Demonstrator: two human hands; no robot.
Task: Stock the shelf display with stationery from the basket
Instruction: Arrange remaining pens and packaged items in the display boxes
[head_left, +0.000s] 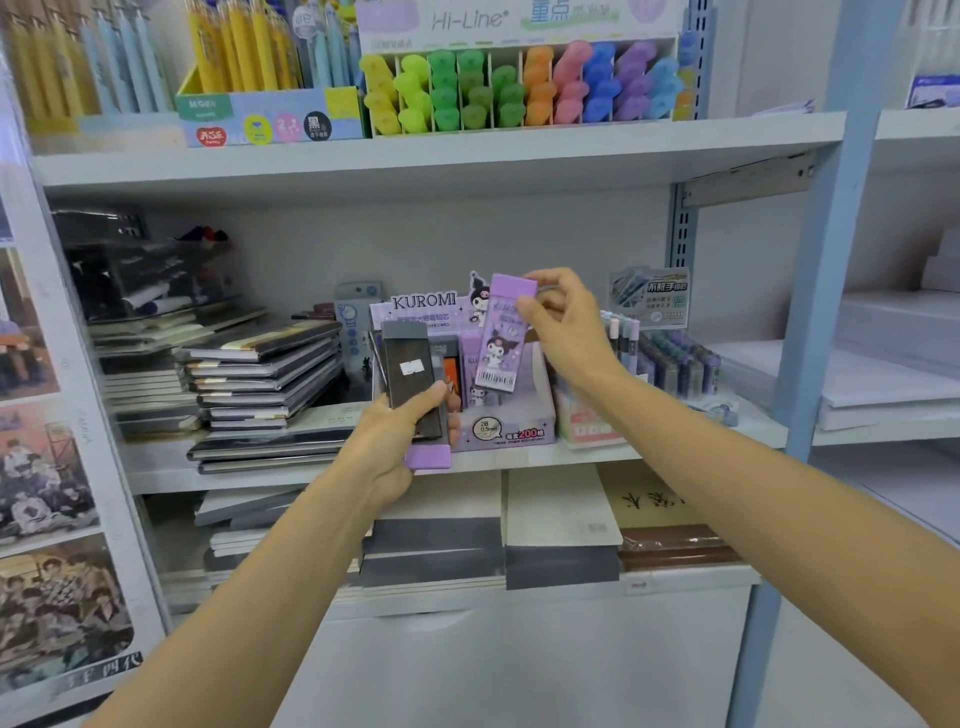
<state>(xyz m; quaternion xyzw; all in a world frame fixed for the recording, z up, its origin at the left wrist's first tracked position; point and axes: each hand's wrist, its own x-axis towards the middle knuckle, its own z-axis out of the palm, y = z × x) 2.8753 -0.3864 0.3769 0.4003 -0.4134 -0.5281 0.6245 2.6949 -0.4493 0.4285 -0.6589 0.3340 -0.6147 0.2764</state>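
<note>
Stocking is centring on the Kuromi display box (511, 423): the right hand (563, 327) is pinching a purple lead case (501, 338) by its top end just above the box's open slots, while the left hand (395, 441) is gripping a dark case (413, 379) in front of the box. The purple case is probably wanting a straight, upright lowering into a free slot, label facing outward.

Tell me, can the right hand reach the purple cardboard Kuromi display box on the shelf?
Probably yes: the right hand, pinching a purple plastic case, is just above the display box, nothing between.
</note>
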